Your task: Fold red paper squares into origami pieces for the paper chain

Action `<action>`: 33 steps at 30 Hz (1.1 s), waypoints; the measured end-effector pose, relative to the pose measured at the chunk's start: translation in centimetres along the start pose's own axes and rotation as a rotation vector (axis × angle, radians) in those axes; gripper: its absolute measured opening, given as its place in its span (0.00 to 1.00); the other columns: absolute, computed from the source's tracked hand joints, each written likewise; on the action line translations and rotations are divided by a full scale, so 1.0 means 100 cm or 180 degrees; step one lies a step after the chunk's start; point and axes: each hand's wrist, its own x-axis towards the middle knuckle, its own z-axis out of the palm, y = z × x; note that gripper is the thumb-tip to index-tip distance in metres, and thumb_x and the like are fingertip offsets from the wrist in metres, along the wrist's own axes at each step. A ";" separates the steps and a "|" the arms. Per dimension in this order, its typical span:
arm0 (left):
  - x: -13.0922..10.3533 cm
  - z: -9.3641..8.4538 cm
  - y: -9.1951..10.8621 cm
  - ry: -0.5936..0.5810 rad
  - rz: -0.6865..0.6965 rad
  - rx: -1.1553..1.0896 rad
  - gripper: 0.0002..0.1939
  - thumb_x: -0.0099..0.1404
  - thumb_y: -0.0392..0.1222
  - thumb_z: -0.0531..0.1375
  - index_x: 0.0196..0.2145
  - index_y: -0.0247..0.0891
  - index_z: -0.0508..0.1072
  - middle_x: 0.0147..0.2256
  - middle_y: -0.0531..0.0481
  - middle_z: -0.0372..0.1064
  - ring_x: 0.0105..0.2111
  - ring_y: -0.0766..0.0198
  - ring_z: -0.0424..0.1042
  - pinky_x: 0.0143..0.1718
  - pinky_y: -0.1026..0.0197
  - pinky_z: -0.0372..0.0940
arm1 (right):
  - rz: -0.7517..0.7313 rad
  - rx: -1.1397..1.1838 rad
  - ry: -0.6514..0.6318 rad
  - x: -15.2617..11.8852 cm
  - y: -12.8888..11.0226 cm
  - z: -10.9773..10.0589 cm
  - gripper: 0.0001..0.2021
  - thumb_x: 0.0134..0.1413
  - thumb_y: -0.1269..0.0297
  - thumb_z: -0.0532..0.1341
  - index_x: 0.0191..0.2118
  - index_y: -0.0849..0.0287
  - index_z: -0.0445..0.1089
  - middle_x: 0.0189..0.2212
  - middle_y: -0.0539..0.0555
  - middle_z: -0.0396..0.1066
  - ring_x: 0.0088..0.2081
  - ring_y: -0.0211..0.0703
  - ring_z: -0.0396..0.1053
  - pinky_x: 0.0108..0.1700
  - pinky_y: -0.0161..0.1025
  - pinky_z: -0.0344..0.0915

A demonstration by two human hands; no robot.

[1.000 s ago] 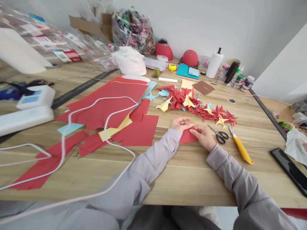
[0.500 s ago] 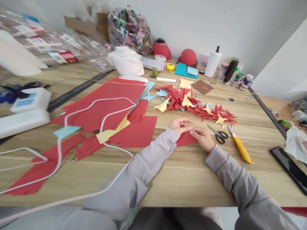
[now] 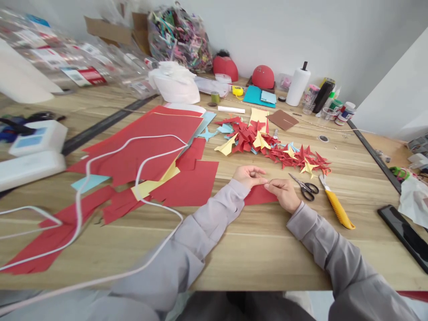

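Observation:
Both my hands meet over a piece of red paper [image 3: 259,196] on the wooden table. My left hand [image 3: 249,176] pinches its far edge between thumb and fingers. Close beside it, my right hand [image 3: 283,192] grips the same edge, fingertips nearly touching the left thumb. Much of the paper lies under the hands, so any fold there is hard to see. Black-handled scissors [image 3: 306,189] lie just right of my right hand, with a yellow-handled utility knife [image 3: 337,207] beyond them. Past my hands spreads a pile of folded red, yellow and blue paper stars [image 3: 245,139].
Red paper sheets [image 3: 143,147] and cut pieces cover the left side, crossed by a white cable [image 3: 78,209]. A black phone [image 3: 404,236] lies at the right edge. Bottles [image 3: 346,113], a white roll [image 3: 298,87] and a stuffed plastic bag [image 3: 180,40] stand along the wall.
Almost nothing differs. The view has shifted slightly, and both hands keep their hold on the red paper, with the right fingers a touch straighter.

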 end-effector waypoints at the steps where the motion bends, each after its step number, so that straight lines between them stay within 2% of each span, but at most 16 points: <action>1: 0.001 -0.001 -0.001 0.0025 -0.0021 -0.0032 0.22 0.29 0.39 0.73 0.25 0.32 0.75 0.15 0.55 0.68 0.17 0.70 0.65 0.23 0.65 0.60 | 0.0013 0.0018 0.0032 0.000 0.000 0.000 0.24 0.47 0.48 0.60 0.13 0.58 0.53 0.13 0.44 0.48 0.18 0.31 0.47 0.21 0.33 0.47; 6: -0.002 -0.005 0.004 0.0182 -0.0034 -0.0264 0.23 0.30 0.41 0.73 0.27 0.33 0.76 0.16 0.56 0.68 0.19 0.70 0.67 0.27 0.64 0.63 | 0.0135 0.0120 0.0219 -0.002 -0.002 -0.002 0.26 0.49 0.46 0.58 0.11 0.57 0.55 0.08 0.45 0.53 0.13 0.31 0.48 0.17 0.33 0.45; 9: -0.004 -0.006 0.010 0.0212 -0.0103 -0.0388 0.24 0.28 0.43 0.74 0.26 0.34 0.75 0.18 0.55 0.70 0.21 0.69 0.68 0.30 0.63 0.65 | 0.0113 0.0239 0.0340 -0.002 -0.001 -0.004 0.26 0.49 0.46 0.58 0.11 0.57 0.56 0.07 0.45 0.53 0.13 0.30 0.48 0.17 0.33 0.45; 12: -0.005 -0.008 0.014 0.0264 -0.0215 -0.0534 0.23 0.26 0.44 0.74 0.22 0.34 0.74 0.19 0.54 0.71 0.23 0.67 0.70 0.33 0.61 0.66 | 0.0208 0.0605 0.0663 0.000 0.004 -0.004 0.26 0.47 0.46 0.59 0.11 0.57 0.56 0.06 0.44 0.51 0.11 0.30 0.45 0.16 0.33 0.42; 15: -0.004 -0.008 0.013 0.0275 -0.0252 -0.0518 0.21 0.26 0.43 0.74 0.20 0.34 0.73 0.18 0.54 0.71 0.22 0.67 0.70 0.31 0.62 0.66 | 0.0241 0.0943 0.0921 0.003 0.010 -0.005 0.24 0.48 0.45 0.58 0.12 0.57 0.58 0.08 0.45 0.52 0.12 0.31 0.47 0.16 0.33 0.44; 17: -0.005 -0.007 0.011 0.0188 -0.0212 -0.0385 0.20 0.27 0.42 0.74 0.21 0.34 0.73 0.18 0.53 0.71 0.20 0.68 0.69 0.28 0.63 0.65 | 0.0239 0.0885 0.0860 0.004 0.009 -0.005 0.23 0.49 0.45 0.57 0.16 0.58 0.63 0.11 0.46 0.58 0.15 0.33 0.53 0.18 0.33 0.49; 19: -0.006 -0.004 0.008 0.0089 -0.0122 -0.0229 0.19 0.29 0.42 0.73 0.21 0.33 0.74 0.18 0.53 0.71 0.19 0.68 0.69 0.26 0.63 0.64 | 0.0156 0.0626 0.0595 0.004 0.006 -0.005 0.20 0.48 0.45 0.59 0.21 0.59 0.66 0.17 0.48 0.63 0.20 0.34 0.58 0.22 0.33 0.54; 21: -0.007 -0.001 0.006 0.0026 -0.0086 -0.0187 0.20 0.31 0.42 0.73 0.23 0.33 0.74 0.19 0.52 0.72 0.20 0.67 0.69 0.27 0.63 0.64 | 0.0041 0.0303 0.0239 0.003 0.002 -0.005 0.18 0.45 0.47 0.62 0.23 0.59 0.66 0.20 0.47 0.63 0.23 0.34 0.58 0.26 0.33 0.55; 23: -0.007 -0.001 0.006 0.0024 -0.0118 -0.0315 0.21 0.32 0.44 0.73 0.25 0.33 0.75 0.21 0.50 0.73 0.22 0.66 0.71 0.30 0.62 0.65 | -0.0040 0.0056 0.0102 0.003 0.001 -0.004 0.18 0.42 0.47 0.64 0.22 0.59 0.64 0.19 0.46 0.61 0.23 0.34 0.56 0.26 0.33 0.55; 28: -0.001 -0.005 0.004 0.0200 -0.0119 -0.0495 0.24 0.30 0.43 0.73 0.29 0.33 0.76 0.26 0.49 0.75 0.27 0.64 0.73 0.35 0.60 0.67 | 0.0001 -0.0055 0.0436 0.004 0.004 -0.002 0.18 0.47 0.48 0.60 0.22 0.58 0.63 0.16 0.45 0.57 0.20 0.33 0.53 0.22 0.32 0.51; 33: -0.001 -0.002 0.003 0.0270 0.0111 -0.0126 0.20 0.26 0.43 0.73 0.21 0.34 0.76 0.21 0.51 0.73 0.24 0.66 0.70 0.32 0.61 0.67 | -0.0063 -0.0048 0.0300 0.005 0.006 0.000 0.14 0.47 0.51 0.62 0.26 0.59 0.66 0.21 0.47 0.64 0.24 0.34 0.59 0.27 0.33 0.57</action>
